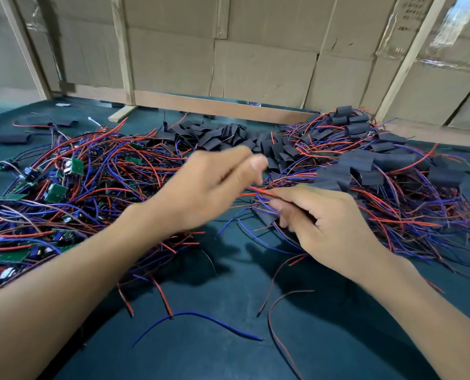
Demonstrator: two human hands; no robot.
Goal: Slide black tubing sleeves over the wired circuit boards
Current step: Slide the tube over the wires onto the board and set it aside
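Right hand (329,223): I see it pinching a wire bundle (258,192) and black sleeve (268,218) over the desk (228,352).
Left hand (201,187): blurred; grip unclear.
Circuit boards (55,192): heaped left.
Writing: carton (412,15) print unreadable.

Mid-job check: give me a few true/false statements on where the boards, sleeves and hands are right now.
1. The bare green boards lie mostly on the left. True.
2. The loose sleeves are piled at the near table edge. False: they lie at the far middle, near the cardboard wall.
3. The right hand holds wires and a black sleeve. True.
4. The sleeved boards are heaped on the left. False: they are on the right.
5. The left hand rests flat on the table. False: it is raised, blurred.
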